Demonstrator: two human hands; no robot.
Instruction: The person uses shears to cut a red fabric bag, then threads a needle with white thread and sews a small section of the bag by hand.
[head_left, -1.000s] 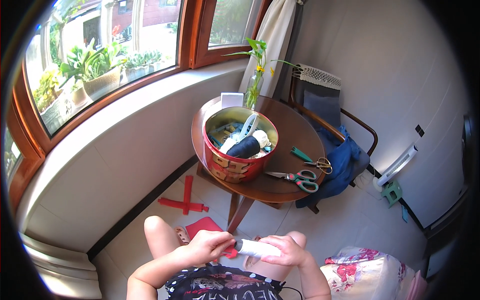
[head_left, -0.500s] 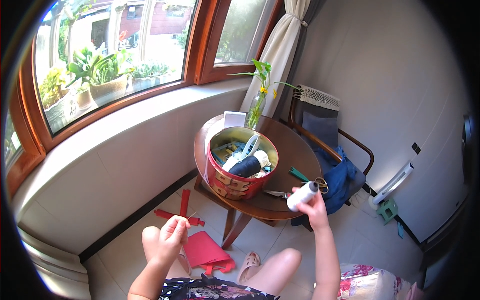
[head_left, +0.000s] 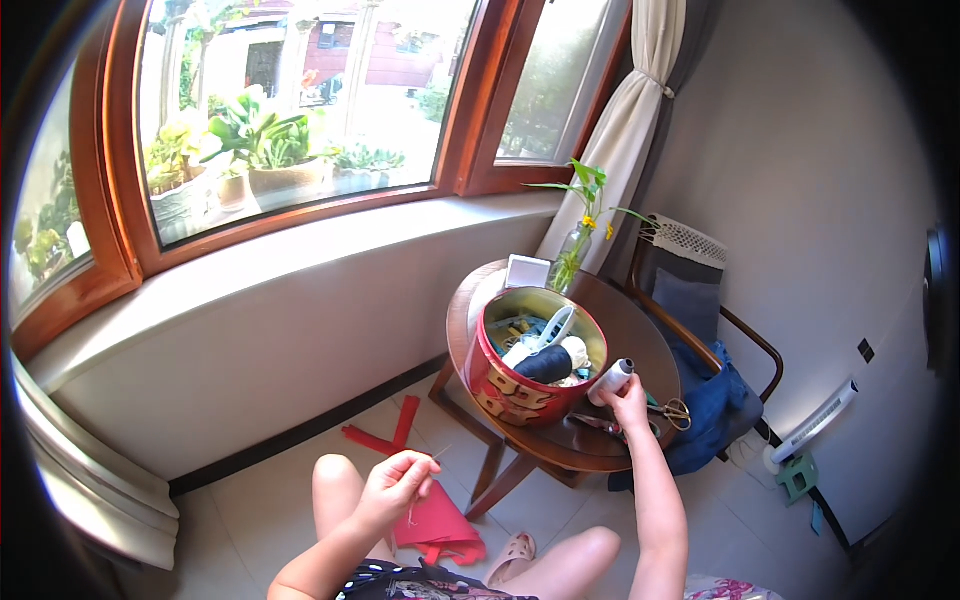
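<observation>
Over my lap, my left hand (head_left: 398,487) pinches a thin needle (head_left: 443,453) between thumb and fingertips. A short bit of pale thread (head_left: 411,515) hangs below those fingers. My right hand (head_left: 629,406) is closed around a spool of white thread (head_left: 611,381), held tilted over the round table's near right side, beside the red bucket (head_left: 515,397). In the bucket lie a dark blue spool (head_left: 544,366), a white ball of yarn (head_left: 576,351) and other sewing bits. Scissors with gold handles (head_left: 678,412) rest on the table, partly behind my right hand.
The round wooden table (head_left: 640,333) also bears a white box (head_left: 527,271) and a glass vase with a plant (head_left: 572,258). An armchair (head_left: 689,297) with blue cloth stands behind it. Red fabric pieces (head_left: 440,525) lie on the floor near my feet, below the window.
The view has turned left, so the scene sits farther right. My right hand has lowered the white spool toward the table beside the bucket. My left hand still pinches the needle.
</observation>
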